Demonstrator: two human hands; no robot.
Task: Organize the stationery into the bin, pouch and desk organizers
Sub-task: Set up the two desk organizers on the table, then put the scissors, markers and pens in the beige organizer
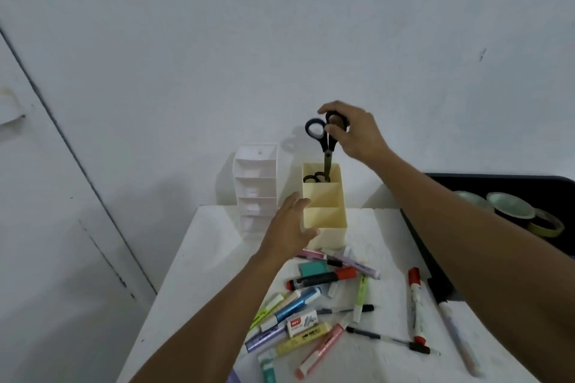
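Note:
A pale yellow desk organizer [326, 218] with three compartments stands at the back of the white table [202, 274]. My right hand [354, 134] holds black-handled scissors [323, 140] by one handle loop, blades pointing down into the rear compartment. Another pair of black scissors [315, 179] sits in that same compartment. My left hand [289, 227] grips the organizer's left side. A white tiered organizer [256, 186] stands just left of the yellow one. Several markers, highlighters and pens [317, 305] lie scattered on the table in front.
A black bin [435, 227] at the right holds tape rolls [510, 205]. A red-capped whiteboard marker [416, 305] and a small staples box [303, 322] lie among the pens. The wall is right behind the organizers; the table's left edge drops off.

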